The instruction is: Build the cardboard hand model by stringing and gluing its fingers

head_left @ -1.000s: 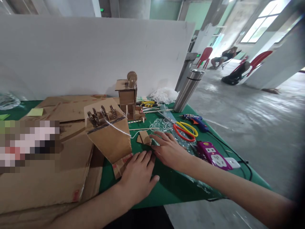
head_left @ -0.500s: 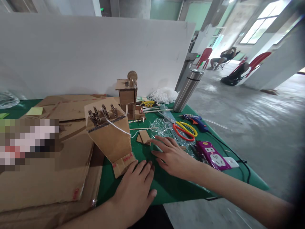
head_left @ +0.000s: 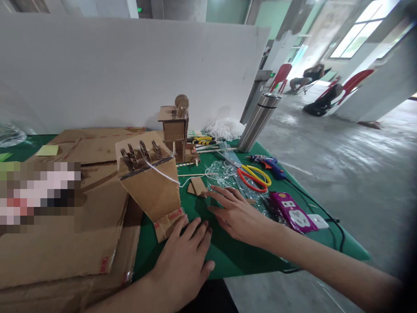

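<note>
My left hand [head_left: 187,256] lies flat with its fingers stretched out, its fingertips beside the narrow, red-printed end of a cardboard piece [head_left: 153,187]. That piece widens away from me and has several corrugated strips standing at its far end. A white string [head_left: 161,172] runs from among the strips over its face and on to the right. My right hand [head_left: 236,215] rests palm down with fingers spread, holding nothing. Its index fingertip is at the edge of a small folded cardboard scrap [head_left: 197,187]; whether they touch I cannot tell.
Scissors [head_left: 254,178], a blue glue gun [head_left: 269,165] and a purple power strip [head_left: 293,213] lie to the right. Behind stand a cardboard structure [head_left: 174,134] and a steel flask [head_left: 259,124]. Large cardboard sheets [head_left: 65,256] cover the left. A white board [head_left: 130,74] stands along the back.
Both hands keep nearly the same places and poses. The view has shifted very slightly; nothing on the table has visibly moved.
</note>
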